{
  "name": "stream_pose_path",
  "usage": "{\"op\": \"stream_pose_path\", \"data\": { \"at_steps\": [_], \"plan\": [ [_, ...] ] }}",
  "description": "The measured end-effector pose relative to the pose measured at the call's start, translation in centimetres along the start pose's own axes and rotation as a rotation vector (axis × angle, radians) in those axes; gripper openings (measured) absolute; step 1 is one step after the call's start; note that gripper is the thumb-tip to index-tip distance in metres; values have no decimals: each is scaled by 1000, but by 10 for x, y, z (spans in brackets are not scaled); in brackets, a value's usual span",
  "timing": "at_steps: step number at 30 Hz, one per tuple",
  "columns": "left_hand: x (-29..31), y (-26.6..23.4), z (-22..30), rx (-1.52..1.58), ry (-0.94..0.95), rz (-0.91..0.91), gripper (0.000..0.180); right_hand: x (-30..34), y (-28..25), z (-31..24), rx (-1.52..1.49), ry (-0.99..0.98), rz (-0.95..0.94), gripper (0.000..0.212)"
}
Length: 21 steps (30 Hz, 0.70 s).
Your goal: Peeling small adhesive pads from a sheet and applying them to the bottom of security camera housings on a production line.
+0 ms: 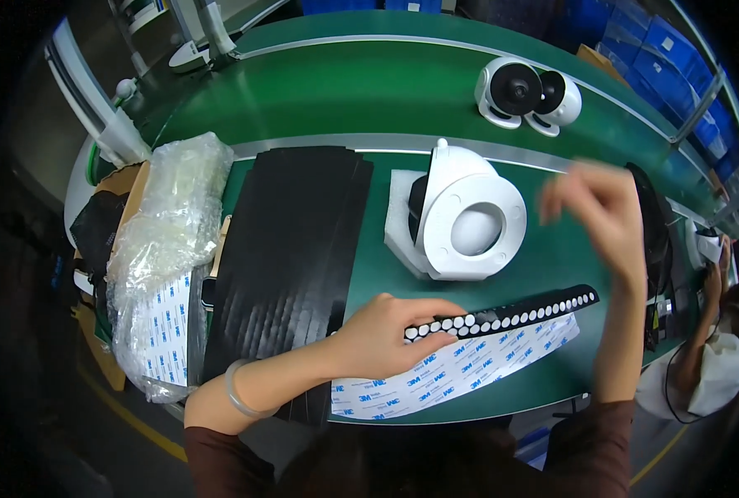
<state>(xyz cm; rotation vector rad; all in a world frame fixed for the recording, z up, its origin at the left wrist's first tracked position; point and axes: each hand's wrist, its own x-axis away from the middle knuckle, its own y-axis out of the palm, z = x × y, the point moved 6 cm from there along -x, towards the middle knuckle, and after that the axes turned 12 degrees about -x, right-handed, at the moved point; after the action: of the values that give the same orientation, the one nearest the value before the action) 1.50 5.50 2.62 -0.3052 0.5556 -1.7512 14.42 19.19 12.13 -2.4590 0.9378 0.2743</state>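
Observation:
My left hand (390,334) pinches a sheet of white round pads (523,318) between thumb and fingers, near the front edge of the bench. The sheet's black strip is curled up, and its white backing paper with blue print (469,365) spreads below. My right hand (602,203) is raised to the right, its fingers bent and smeared by motion; whether it holds anything does not show. Between the hands and the far rail, a white camera-like device (490,187) lies tipped over, its ring-shaped base facing me, against a white foam block (398,224).
A stack of black sheets (291,224) lies left of the device. Farther left, clear plastic wrap (170,207) bulges beside a cardboard box (130,217). Two white-and-black devices (502,87) stand on the green far belt (345,83). A co-worker (710,357) sits at the far right.

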Motion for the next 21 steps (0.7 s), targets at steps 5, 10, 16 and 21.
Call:
{"op": "stream_pose_path", "data": {
  "at_steps": [5,10,16,21],
  "plan": [
    [-3,-4,5,-53,-58,-64,31,49,46,-7,324,-82,-333,35],
    [-7,-10,21,-335,31,-63,20,60,58,19,38,253,-204,11],
    [-18,-8,14,-388,-130,-27,12,57,66,30,-43,204,-190,14],
    [-18,-4,5,-310,-133,37,12,56,71,26,171,1,-151,13]
  ]
}}
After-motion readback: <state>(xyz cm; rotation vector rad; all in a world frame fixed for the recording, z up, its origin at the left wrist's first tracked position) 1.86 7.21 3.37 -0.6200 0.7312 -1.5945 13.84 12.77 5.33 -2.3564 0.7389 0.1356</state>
